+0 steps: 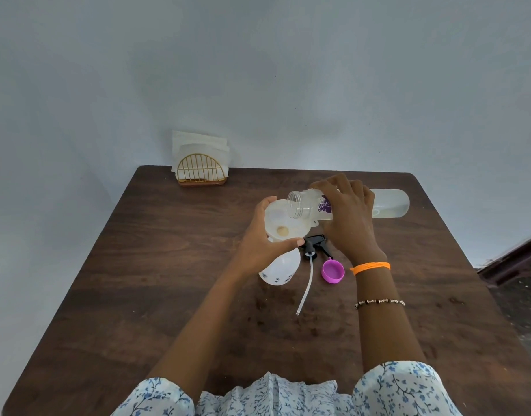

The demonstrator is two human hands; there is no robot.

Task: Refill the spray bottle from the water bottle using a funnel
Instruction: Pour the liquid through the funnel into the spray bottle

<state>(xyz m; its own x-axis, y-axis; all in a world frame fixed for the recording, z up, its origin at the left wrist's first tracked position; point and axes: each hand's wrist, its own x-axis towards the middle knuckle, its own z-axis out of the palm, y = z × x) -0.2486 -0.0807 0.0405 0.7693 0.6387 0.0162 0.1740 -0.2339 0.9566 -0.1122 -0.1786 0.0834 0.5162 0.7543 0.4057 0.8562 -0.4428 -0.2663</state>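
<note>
A white funnel point(280, 225) sits in the neck of the translucent spray bottle point(280, 270), which stands on the brown table point(168, 280). My left hand point(259, 246) grips the funnel's rim, thumb at the near side. My right hand point(348, 217) holds the clear water bottle point(390, 203) tipped nearly level, its open mouth over the funnel's bowl. Water lies in the bottle's far end. The black spray head point(313, 244) with its long dip tube point(306, 286) lies on the table beside the spray bottle. A purple cap point(333, 271) lies mouth-up next to it.
A gold wire napkin holder point(201, 171) with white napkins stands at the table's far left edge against the pale wall. The table's right edge drops to a dark floor point(522, 301).
</note>
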